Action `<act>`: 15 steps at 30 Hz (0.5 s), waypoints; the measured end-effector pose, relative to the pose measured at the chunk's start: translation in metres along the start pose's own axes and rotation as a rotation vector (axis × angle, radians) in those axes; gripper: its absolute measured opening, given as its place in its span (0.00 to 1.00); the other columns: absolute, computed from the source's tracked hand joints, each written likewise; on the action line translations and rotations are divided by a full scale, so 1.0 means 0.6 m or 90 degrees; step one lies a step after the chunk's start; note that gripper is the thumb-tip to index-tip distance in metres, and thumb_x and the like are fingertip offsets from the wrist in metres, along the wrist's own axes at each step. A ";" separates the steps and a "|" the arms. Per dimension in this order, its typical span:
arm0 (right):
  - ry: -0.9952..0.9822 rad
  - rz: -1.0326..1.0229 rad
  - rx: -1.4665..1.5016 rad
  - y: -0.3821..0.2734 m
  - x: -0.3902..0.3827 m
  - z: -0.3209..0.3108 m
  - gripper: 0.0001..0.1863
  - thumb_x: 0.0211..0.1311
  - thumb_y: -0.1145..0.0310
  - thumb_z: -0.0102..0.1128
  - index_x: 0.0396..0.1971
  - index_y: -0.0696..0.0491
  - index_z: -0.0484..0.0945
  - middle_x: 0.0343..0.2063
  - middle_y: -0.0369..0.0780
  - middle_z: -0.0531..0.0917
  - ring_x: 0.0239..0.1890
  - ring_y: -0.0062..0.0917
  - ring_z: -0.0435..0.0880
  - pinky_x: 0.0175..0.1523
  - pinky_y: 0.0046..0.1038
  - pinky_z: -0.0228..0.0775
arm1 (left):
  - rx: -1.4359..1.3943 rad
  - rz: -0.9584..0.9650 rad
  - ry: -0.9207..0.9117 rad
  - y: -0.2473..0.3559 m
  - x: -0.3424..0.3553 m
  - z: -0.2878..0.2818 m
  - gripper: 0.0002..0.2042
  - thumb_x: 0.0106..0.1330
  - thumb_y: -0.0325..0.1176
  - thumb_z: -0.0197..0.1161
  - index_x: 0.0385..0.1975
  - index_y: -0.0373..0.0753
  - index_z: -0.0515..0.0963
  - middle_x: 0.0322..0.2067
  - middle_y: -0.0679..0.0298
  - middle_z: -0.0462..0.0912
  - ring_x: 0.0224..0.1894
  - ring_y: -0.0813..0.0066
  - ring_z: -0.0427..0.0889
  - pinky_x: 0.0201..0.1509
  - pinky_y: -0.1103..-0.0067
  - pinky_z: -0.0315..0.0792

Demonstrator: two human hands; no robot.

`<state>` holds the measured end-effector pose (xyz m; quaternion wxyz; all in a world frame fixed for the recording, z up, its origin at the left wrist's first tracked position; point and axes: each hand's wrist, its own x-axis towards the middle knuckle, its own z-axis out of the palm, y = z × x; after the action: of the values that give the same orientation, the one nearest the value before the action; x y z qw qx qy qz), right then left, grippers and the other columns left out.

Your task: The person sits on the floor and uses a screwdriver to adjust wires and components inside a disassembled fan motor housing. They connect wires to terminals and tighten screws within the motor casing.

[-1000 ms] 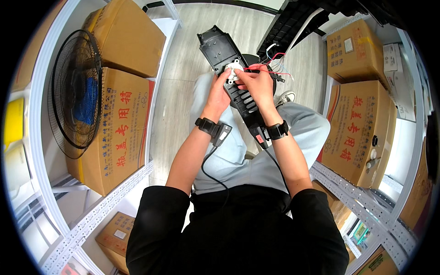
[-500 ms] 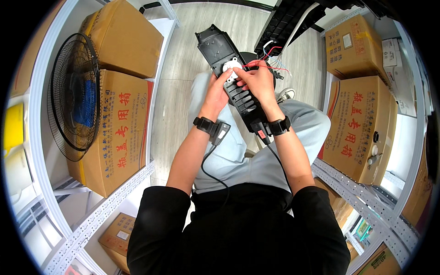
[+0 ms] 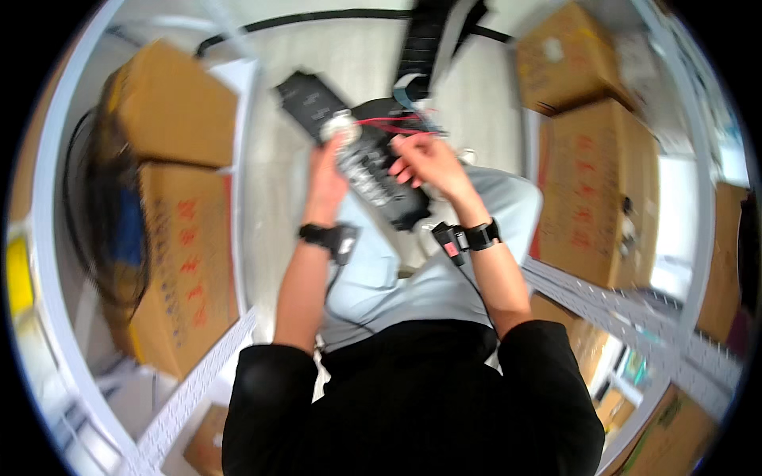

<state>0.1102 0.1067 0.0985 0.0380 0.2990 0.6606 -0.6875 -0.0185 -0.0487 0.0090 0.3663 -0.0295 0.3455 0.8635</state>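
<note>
The long black plastic housing (image 3: 313, 103) slants over my lap, its far end toward the left. A white round part (image 3: 340, 127), possibly a small motor, sits in it, with red wires (image 3: 389, 123) running off to the right. My left hand (image 3: 327, 182) grips the housing's left edge, thumb against the white part; its other fingers are mostly hidden. Over the housing's right side, my right hand (image 3: 431, 165) is blurred, with its fingers loosely bent and apart, holding nothing I can see. Both wrists wear black straps with a small cabled box.
Beyond the housing stands a black upright part (image 3: 421, 47) with a pale bent strip. Shelves with cardboard boxes (image 3: 190, 262) flank me on the left; more boxes (image 3: 595, 190) stand on the right. A black wire fan guard (image 3: 103, 214) leans at the left.
My right hand has let go of the white part and drawn back to the right, its fingers parting. My left hand stays at the housing. The whole view has shifted and blurred.
</note>
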 end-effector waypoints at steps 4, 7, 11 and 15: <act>0.097 -0.057 0.035 0.036 -0.086 -0.125 0.12 0.67 0.61 0.56 0.36 0.55 0.78 0.24 0.36 0.84 0.24 0.14 0.82 0.24 0.17 0.68 | -0.024 -0.053 0.017 0.000 0.009 -0.023 0.20 0.67 0.38 0.57 0.55 0.35 0.72 0.53 0.59 0.78 0.56 0.65 0.75 0.65 0.67 0.64; 0.313 -0.097 0.007 0.095 -0.152 -0.247 0.10 0.65 0.64 0.55 0.35 0.56 0.78 0.23 0.35 0.84 0.24 0.16 0.82 0.25 0.18 0.70 | -0.016 -0.044 -0.030 0.003 0.010 -0.039 0.20 0.69 0.39 0.55 0.55 0.35 0.72 0.54 0.58 0.77 0.56 0.65 0.76 0.64 0.67 0.67; 0.712 -0.084 -0.032 0.192 -0.293 -0.404 0.10 0.63 0.64 0.56 0.35 0.55 0.80 0.23 0.36 0.85 0.25 0.17 0.84 0.28 0.20 0.73 | 0.009 -0.057 0.008 0.003 0.006 0.002 0.19 0.70 0.39 0.54 0.56 0.35 0.71 0.54 0.58 0.77 0.54 0.66 0.77 0.62 0.67 0.69; 1.097 -0.047 -0.314 0.294 -0.423 -0.540 0.11 0.59 0.63 0.59 0.34 0.56 0.80 0.25 0.43 0.84 0.29 0.30 0.84 0.36 0.31 0.74 | 0.049 -0.041 0.017 -0.005 0.014 -0.002 0.21 0.69 0.41 0.56 0.57 0.34 0.69 0.54 0.58 0.76 0.54 0.66 0.77 0.61 0.67 0.69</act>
<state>0.5135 0.2997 0.0761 -0.4298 0.6732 0.5983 -0.0642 -0.0231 -0.0429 0.0036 0.3903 -0.0381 0.3821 0.8368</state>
